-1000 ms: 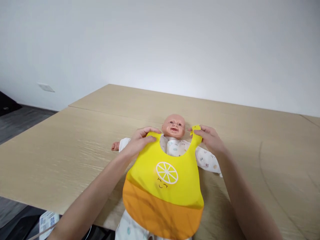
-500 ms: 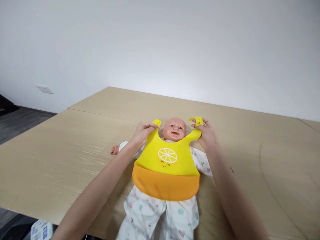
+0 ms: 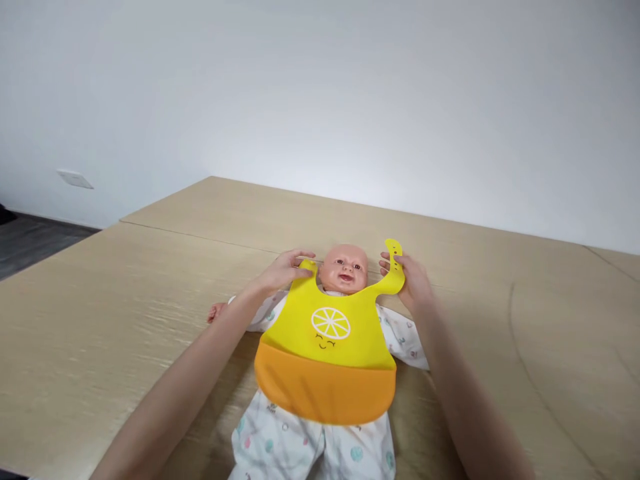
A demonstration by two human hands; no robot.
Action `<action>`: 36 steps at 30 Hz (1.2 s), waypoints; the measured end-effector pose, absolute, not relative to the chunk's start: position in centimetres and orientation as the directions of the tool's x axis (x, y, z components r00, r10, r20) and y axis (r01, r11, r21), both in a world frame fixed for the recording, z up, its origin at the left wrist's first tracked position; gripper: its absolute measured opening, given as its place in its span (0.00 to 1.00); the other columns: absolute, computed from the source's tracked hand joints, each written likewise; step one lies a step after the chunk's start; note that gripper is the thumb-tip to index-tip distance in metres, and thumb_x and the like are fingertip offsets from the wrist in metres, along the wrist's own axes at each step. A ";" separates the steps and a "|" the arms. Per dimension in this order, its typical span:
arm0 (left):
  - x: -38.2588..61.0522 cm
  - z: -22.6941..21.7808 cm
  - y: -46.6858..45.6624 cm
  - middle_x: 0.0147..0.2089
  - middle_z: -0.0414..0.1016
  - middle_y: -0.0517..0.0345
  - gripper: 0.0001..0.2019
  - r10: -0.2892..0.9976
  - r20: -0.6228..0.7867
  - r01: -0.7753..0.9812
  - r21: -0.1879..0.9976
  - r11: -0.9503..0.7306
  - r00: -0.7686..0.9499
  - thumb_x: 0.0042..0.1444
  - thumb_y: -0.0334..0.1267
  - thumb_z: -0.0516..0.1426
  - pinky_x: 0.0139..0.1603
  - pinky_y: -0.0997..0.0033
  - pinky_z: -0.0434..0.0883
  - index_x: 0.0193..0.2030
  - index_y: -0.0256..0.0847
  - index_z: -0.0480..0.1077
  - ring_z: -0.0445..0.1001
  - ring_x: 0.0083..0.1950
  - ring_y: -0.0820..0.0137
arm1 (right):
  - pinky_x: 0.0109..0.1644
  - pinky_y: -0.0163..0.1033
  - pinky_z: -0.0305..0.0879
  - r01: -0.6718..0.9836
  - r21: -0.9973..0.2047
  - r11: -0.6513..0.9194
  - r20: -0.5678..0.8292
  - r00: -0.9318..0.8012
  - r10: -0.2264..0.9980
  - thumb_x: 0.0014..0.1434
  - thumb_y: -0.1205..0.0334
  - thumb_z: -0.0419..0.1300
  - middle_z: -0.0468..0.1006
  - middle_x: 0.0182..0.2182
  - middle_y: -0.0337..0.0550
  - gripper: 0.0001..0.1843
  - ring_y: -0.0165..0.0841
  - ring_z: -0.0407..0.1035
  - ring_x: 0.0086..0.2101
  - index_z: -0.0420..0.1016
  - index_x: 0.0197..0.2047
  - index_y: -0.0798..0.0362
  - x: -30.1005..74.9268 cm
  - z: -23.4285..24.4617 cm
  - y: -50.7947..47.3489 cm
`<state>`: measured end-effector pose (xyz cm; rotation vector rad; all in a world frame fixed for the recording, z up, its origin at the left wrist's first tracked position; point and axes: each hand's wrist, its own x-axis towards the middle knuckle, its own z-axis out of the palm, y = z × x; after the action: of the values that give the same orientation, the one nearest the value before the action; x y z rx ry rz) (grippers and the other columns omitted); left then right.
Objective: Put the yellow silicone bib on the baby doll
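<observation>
A baby doll (image 3: 343,267) in white patterned clothes lies on its back on the wooden table (image 3: 125,300), head away from me. A yellow bib (image 3: 327,333) with an orange pocket and a lemon-slice print lies over its chest. My left hand (image 3: 285,270) pinches the bib's left neck strap beside the doll's head. My right hand (image 3: 410,280) grips the right neck strap, whose holed end sticks up past my fingers.
The light wooden table runs to a white wall behind. A seam crosses the tabletop behind the doll. Dark floor and a wall socket (image 3: 74,179) show at the far left.
The bib has moved up from the doll's lower body onto its chest, both straps brought beside the head. The right strap end now stands more upright.
</observation>
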<state>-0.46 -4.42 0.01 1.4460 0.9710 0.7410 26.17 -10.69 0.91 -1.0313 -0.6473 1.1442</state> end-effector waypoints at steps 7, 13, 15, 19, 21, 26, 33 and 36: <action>-0.4 0.2 -4.7 0.44 0.74 0.52 0.28 0.886 -0.074 0.083 0.996 0.040 0.457 0.38 0.34 0.61 0.31 0.71 0.70 0.50 0.42 0.64 0.74 0.36 0.66 | 0.44 0.39 0.69 -0.284 -0.956 0.069 0.007 0.214 0.977 0.45 0.60 0.64 0.62 0.55 0.42 0.24 0.36 0.67 0.45 0.65 0.46 0.50 24.8 1.8 -13.1; -0.3 0.3 -4.7 0.45 0.74 0.50 0.29 0.899 -0.068 0.112 0.994 0.022 0.432 0.38 0.33 0.61 0.33 0.69 0.71 0.51 0.41 0.63 0.74 0.38 0.65 | 0.47 0.34 0.66 -0.028 -0.994 0.109 0.103 0.166 0.981 0.46 0.63 0.63 0.69 0.47 0.41 0.29 0.32 0.65 0.46 0.60 0.52 0.48 24.2 1.1 -13.7; -0.3 0.3 -4.8 0.45 0.74 0.50 0.29 0.898 -0.071 0.106 0.994 0.027 0.434 0.39 0.33 0.61 0.32 0.70 0.70 0.52 0.42 0.63 0.74 0.37 0.66 | 0.46 0.33 0.66 0.002 -0.993 0.115 0.114 0.134 0.984 0.48 0.63 0.61 0.69 0.47 0.40 0.30 0.31 0.65 0.47 0.58 0.54 0.47 24.0 0.8 -13.8; -0.2 0.3 -4.9 0.44 0.74 0.50 0.30 0.896 -0.064 0.092 0.995 0.026 0.440 0.39 0.33 0.61 0.32 0.71 0.70 0.53 0.42 0.62 0.74 0.35 0.67 | 0.34 0.29 0.65 0.053 -0.997 0.056 0.067 0.237 0.969 0.50 0.57 0.59 0.72 0.38 0.39 0.18 0.28 0.67 0.36 0.65 0.44 0.51 23.7 -0.2 -13.6; -0.1 0.1 -4.9 0.45 0.74 0.51 0.29 0.893 -0.056 0.080 0.997 0.023 0.447 0.39 0.33 0.61 0.31 0.71 0.70 0.53 0.43 0.62 0.74 0.35 0.67 | 0.30 0.30 0.64 0.022 -0.999 0.042 0.046 0.246 0.968 0.50 0.56 0.59 0.72 0.32 0.38 0.14 0.27 0.66 0.30 0.66 0.39 0.52 23.6 -0.7 -13.5; 0.1 0.1 -5.1 0.44 0.74 0.51 0.27 0.889 -0.064 0.025 0.998 0.059 0.453 0.39 0.32 0.61 0.32 0.71 0.70 0.50 0.42 0.63 0.74 0.36 0.67 | 0.33 0.34 0.67 -0.154 -0.987 -0.050 -0.081 0.202 0.976 0.46 0.60 0.59 0.73 0.36 0.38 0.16 0.30 0.68 0.31 0.69 0.41 0.48 23.6 0.0 -13.5; 0.4 0.6 -5.5 0.42 0.74 0.52 0.27 0.894 -0.118 -0.013 0.990 0.137 0.433 0.38 0.33 0.62 0.32 0.70 0.71 0.49 0.42 0.63 0.75 0.33 0.68 | 0.30 0.35 0.67 -0.177 -0.977 -0.115 -0.155 0.237 0.959 0.44 0.61 0.59 0.74 0.38 0.39 0.23 0.32 0.69 0.29 0.69 0.47 0.45 24.3 2.0 -13.9; 0.1 0.3 -5.3 0.42 0.75 0.52 0.27 0.912 -0.096 0.094 0.994 0.064 0.398 0.37 0.34 0.62 0.31 0.71 0.70 0.48 0.42 0.64 0.75 0.35 0.67 | 0.34 0.35 0.68 -0.140 -0.988 -0.072 -0.105 0.248 0.963 0.43 0.62 0.58 0.74 0.40 0.38 0.21 0.32 0.70 0.33 0.69 0.45 0.46 24.2 0.0 -13.2</action>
<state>0.13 -5.27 0.32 1.3735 0.9904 0.8041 24.19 -13.24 0.05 -1.2880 -0.8818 1.1388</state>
